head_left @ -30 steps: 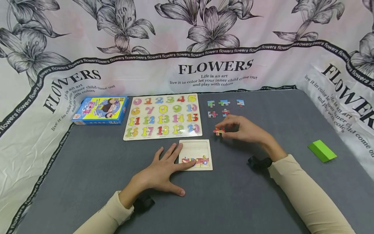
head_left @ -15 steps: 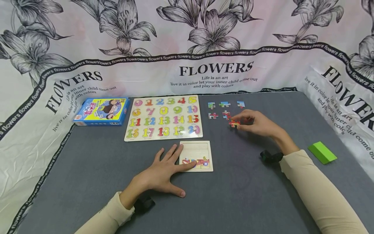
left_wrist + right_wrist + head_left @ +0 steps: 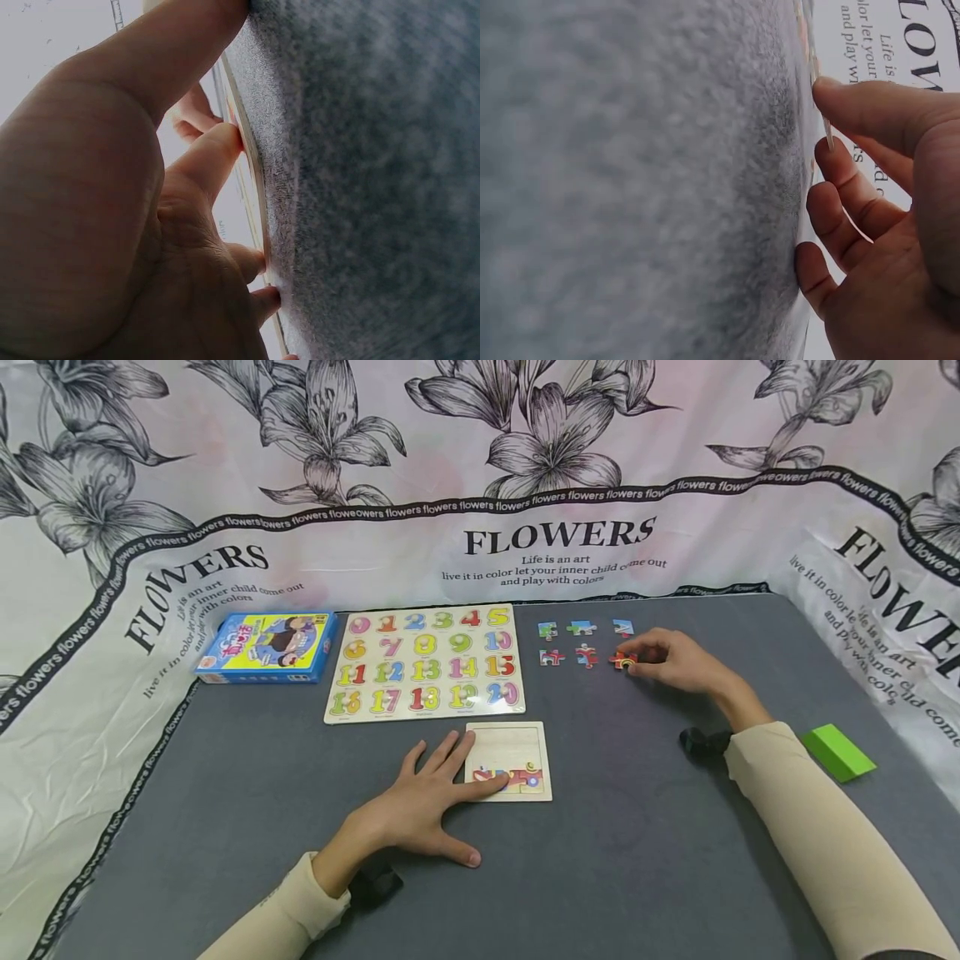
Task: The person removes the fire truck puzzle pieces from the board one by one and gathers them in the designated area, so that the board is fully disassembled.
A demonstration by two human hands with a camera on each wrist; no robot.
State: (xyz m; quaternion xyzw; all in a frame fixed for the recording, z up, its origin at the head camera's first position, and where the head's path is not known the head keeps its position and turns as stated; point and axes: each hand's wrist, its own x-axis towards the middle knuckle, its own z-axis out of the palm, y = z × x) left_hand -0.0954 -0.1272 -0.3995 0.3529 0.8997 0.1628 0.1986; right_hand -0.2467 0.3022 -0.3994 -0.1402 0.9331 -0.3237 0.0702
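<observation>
With spread fingers my left hand point(image 3: 423, 797) rests on the table and on the left side of a small wooden puzzle tray point(image 3: 510, 743). Red vehicle pieces point(image 3: 525, 777) lie along the tray's lower part, partly covered by that hand's index finger. My right hand point(image 3: 675, 664) pinches a red puzzle piece point(image 3: 622, 661) between thumb and fingers, at the right end of the lower row of loose pieces. In the right wrist view the piece point(image 3: 827, 127) appears edge-on at the fingertips, close to the cloth. Several loose puzzle pieces point(image 3: 581, 628) lie to its left and behind it.
Behind the tray lies a number board point(image 3: 423, 664) with coloured digits. A blue and yellow box point(image 3: 268, 647) stands to its left. A green block point(image 3: 838, 752) sits at the far right, beside the right sleeve. A flower-printed cloth point(image 3: 555, 543) hangs at the back.
My right hand has carried the red puzzle piece to the right and away from me, from near the tray to the row's end. The left hand stays on the tray.
</observation>
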